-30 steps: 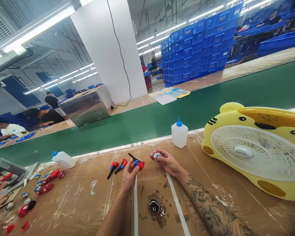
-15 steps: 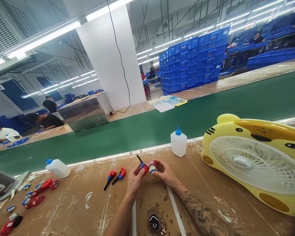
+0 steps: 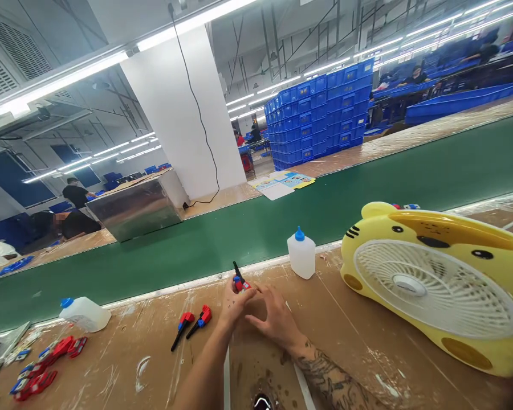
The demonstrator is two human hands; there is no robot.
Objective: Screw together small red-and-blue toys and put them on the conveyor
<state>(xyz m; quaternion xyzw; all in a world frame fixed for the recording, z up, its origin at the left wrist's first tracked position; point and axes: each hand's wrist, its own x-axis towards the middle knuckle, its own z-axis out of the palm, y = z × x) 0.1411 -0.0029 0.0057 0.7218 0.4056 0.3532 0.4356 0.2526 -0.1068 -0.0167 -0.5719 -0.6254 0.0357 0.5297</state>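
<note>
My left hand (image 3: 232, 304) and my right hand (image 3: 272, 319) meet over the brown worktop, both closed on one small red and blue toy piece (image 3: 240, 280) with a black rod sticking up from it. The small block that my right hand held is hidden between the fingers. Two more red and blue pieces with black rods (image 3: 192, 324) lie flat just left of my left hand. A white squeeze bottle with a blue cap (image 3: 301, 254) stands upright behind my hands, near the belt's edge.
A yellow tiger-shaped fan (image 3: 436, 282) lies tilted at the right. A second white bottle (image 3: 84, 313) lies on its side at the left, with several red and blue toy parts (image 3: 43, 367) nearby. A green conveyor belt (image 3: 239, 233) runs behind the worktop. Other people sit beyond it.
My two hands came together: the right hand brought its small block to the rod piece in my left hand. The view tilted up and shifted.
</note>
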